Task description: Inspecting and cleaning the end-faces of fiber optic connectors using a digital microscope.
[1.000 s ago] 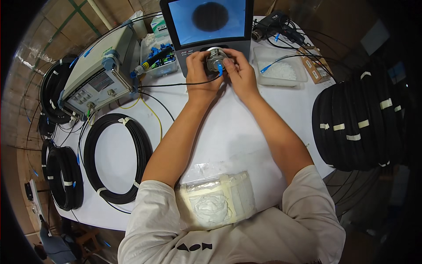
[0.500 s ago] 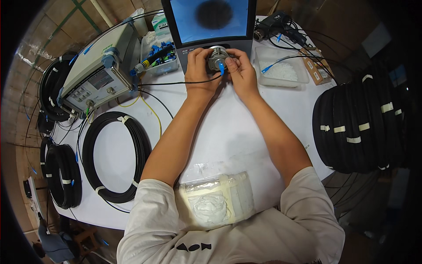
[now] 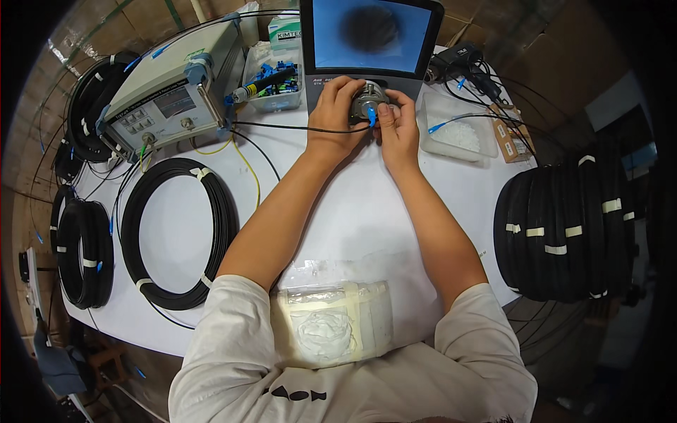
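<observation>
Round metal probe head (image 3: pixel 368 104) sits at the far bench (image 3: pixel 395 211) edge, right under the screen (image 3: pixel 371 34). Left hand (image 3: pixel 337 109) is clenched around its left side, steadying it. Right hand (image 3: pixel 395 123) pinches a small blue connector (image 3: pixel 371 116) at the head's front, fingertips closed on it. Black cable (image 3: pixel 282 127) runs left from the hands toward the grey meter (image 3: pixel 173 92). Screen shows a dark blurred disc on light blue, so I'd say the step in hand is seating or aligning the connector for an end-face view. Next move likely calls for a fine push or twist with the left grip holding the head steady, until the disc sharpens. Around: clear tray (image 3: pixel 457 130) just right of the hands, bin of blue parts (image 3: pixel 275 81) left of screen, cable coil (image 3: pixel 176 233) on the left, bigger coils (image 3: pixel 564 233) off the right edge, taped white pad (image 3: pixel 331 324) near the chest.
</observation>
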{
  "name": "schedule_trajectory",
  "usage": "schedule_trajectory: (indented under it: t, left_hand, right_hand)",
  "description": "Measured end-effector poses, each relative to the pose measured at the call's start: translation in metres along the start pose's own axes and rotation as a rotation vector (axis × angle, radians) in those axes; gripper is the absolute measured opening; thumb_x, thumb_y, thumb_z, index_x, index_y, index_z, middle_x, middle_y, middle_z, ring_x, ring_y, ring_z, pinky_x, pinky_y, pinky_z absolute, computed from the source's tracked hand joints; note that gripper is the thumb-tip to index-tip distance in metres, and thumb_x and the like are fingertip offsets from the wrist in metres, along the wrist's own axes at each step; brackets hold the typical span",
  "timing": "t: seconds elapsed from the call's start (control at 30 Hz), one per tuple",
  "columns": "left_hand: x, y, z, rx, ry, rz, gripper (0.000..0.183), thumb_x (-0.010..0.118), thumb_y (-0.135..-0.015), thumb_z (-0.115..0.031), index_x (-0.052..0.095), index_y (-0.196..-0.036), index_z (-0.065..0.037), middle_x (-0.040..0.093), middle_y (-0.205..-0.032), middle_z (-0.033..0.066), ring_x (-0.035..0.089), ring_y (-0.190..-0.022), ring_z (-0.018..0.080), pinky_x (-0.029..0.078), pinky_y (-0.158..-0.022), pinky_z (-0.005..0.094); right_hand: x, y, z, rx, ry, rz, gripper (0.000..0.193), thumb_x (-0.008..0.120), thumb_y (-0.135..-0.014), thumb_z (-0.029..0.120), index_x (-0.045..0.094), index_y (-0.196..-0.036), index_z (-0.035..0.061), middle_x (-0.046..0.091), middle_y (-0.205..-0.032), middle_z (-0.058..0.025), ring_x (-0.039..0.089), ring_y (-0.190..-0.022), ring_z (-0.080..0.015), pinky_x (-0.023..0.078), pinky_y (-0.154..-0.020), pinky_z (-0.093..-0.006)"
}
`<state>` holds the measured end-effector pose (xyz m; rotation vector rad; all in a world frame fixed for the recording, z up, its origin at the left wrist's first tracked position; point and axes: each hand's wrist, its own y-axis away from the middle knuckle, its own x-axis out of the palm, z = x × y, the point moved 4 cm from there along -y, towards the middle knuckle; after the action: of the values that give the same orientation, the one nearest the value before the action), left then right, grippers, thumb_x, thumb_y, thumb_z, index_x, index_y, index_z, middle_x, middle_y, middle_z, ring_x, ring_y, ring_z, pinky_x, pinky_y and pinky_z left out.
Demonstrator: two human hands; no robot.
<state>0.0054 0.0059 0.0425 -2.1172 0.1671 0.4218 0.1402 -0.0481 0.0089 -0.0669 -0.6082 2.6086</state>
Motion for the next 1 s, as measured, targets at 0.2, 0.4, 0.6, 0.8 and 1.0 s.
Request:
schedule_trajectory:
  t: [0.2, 0.4, 0.6, 0.8, 1.0]
  left_hand:
    - [-0.003, -0.005, 0.004, 0.114, -0.029, 0.040, 0.071, 0.086, -0.060, -0.002, 0.060, -0.125, -0.010, 0.060, -0.126, 0.0097, 0.063, -0.113, 0.0343, 0.056, -0.089, 0.0425]
    - [0.001, -0.003, 0.001, 0.040, -0.057, 0.000, 0.069, 0.086, -0.060, -0.002, 0.061, -0.123, -0.010, 0.060, -0.126, 0.0095, 0.063, -0.111, 0.0343, 0.056, -0.090, 0.0422]
    - [-0.005, -0.006, -0.004, 0.123, -0.071, 0.058, 0.071, 0.085, -0.061, -0.001, 0.061, -0.127, -0.011, 0.060, -0.129, 0.0080, 0.062, -0.112, 0.0341, 0.056, -0.090, 0.0420]
    - [-0.002, -0.002, 0.004, 0.066, -0.063, -0.038, 0.068, 0.085, -0.061, -0.002, 0.062, -0.124, -0.008, 0.064, -0.123, 0.0102, 0.064, -0.110, 0.0343, 0.056, -0.090, 0.0423]
    - [-0.004, -0.007, -0.007, 0.158, -0.113, 0.007, 0.066, 0.086, -0.062, -0.004, 0.061, -0.123, -0.007, 0.064, -0.122, 0.0109, 0.064, -0.107, 0.0347, 0.056, -0.088, 0.0422]
  right_hand:
    - [-0.002, -0.001, -0.001, 0.018, -0.023, 0.010, 0.034, 0.056, -0.109, 0.030, 0.057, -0.134, 0.0063, 0.061, -0.083, 0.0000, 0.053, -0.069, -0.0056, 0.043, -0.060, -0.0206]
    - [0.002, 0.001, 0.006, 0.027, -0.019, 0.048, 0.034, 0.058, -0.108, 0.032, 0.058, -0.133, 0.0089, 0.062, -0.087, 0.0002, 0.054, -0.068, -0.0059, 0.046, -0.060, -0.0216]
    - [0.002, 0.002, -0.001, 0.028, -0.125, 0.028, 0.037, 0.059, -0.108, 0.032, 0.054, -0.135, 0.0075, 0.062, -0.085, -0.0005, 0.054, -0.067, -0.0065, 0.044, -0.059, -0.0213]
    - [0.000, 0.000, 0.003, 0.048, -0.086, 0.060, 0.034, 0.059, -0.108, 0.032, 0.057, -0.131, 0.0072, 0.063, -0.084, -0.0001, 0.056, -0.068, -0.0062, 0.046, -0.060, -0.0214]
    - [-0.002, 0.000, -0.006, 0.065, -0.180, 0.030, 0.037, 0.061, -0.107, 0.031, 0.054, -0.131, 0.0037, 0.065, -0.088, -0.0021, 0.057, -0.069, -0.0069, 0.048, -0.061, -0.0215]
